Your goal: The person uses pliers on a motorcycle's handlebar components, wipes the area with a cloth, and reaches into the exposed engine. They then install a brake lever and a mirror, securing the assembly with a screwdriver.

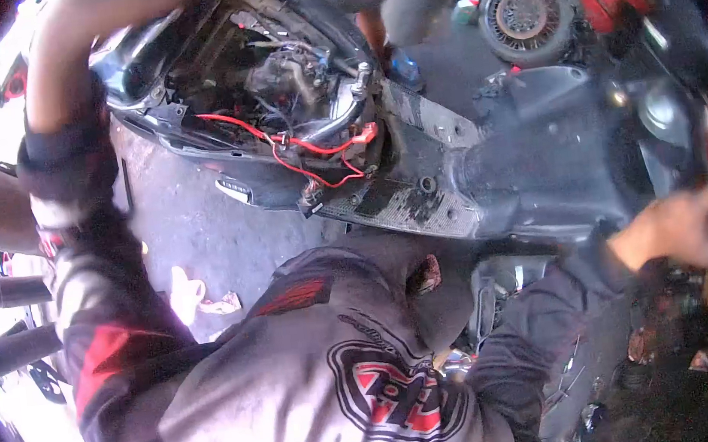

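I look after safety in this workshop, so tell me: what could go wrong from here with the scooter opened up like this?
The red cables lie exposed across the open body; if live, they might short or snag.

A dropped small part could fall among the uncovered engine parts.

Someone might trip over the wheel on the floor.

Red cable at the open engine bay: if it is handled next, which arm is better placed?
Probably the left: the left arm extends beside the engine bay, near the red cable, though its fingers are unclear. The right hand is farther away, beyond the footboard.
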